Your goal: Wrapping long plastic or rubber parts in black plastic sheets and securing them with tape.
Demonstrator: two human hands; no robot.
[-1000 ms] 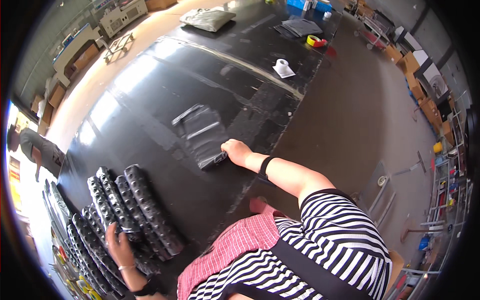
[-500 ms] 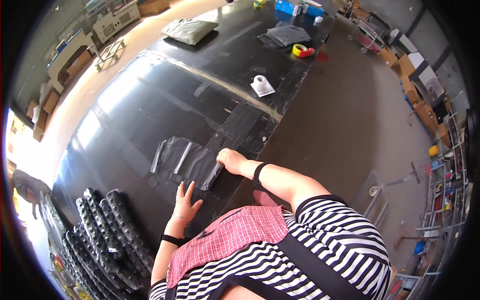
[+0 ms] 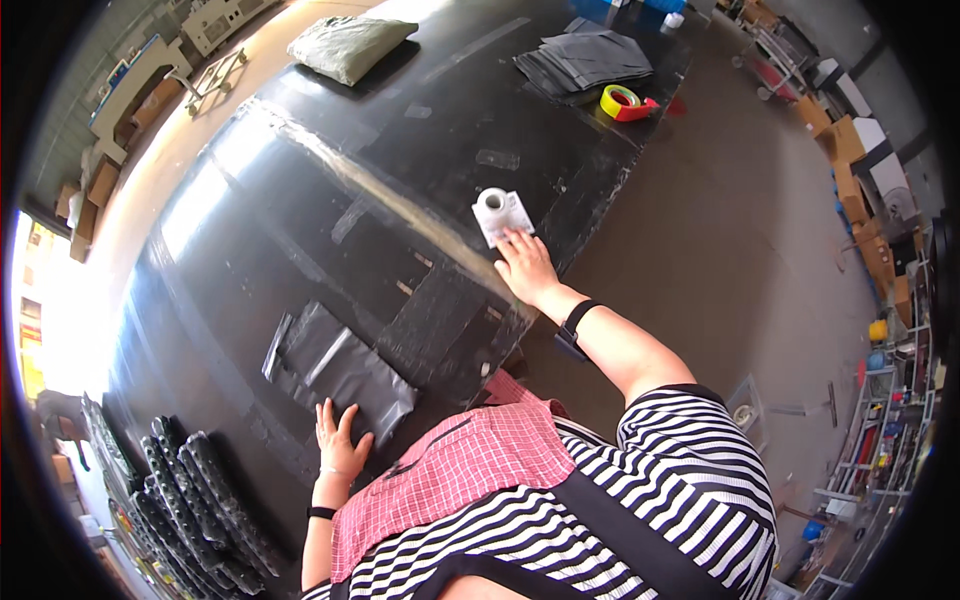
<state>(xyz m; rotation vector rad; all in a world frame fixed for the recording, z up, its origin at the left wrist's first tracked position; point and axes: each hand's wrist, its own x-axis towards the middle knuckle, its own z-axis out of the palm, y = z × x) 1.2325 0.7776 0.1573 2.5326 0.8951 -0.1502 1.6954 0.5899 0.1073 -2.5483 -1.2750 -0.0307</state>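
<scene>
Resting L hand [image 3: 341,450] on near edge of blk bag [image 3: 335,350], laid flat on blk table [image 3: 215,320], w/ fingers spread wide. Touching white sheet [image 3: 490,236] under white roll [image 3: 499,214], beyond bag to R, w/ R hand [image 3: 530,270], fingers slightly apart. To L of bag: knobbly blk tubes [image 3: 190,500]. Far R past bag: red/yel. tape [image 3: 625,112].
</scene>
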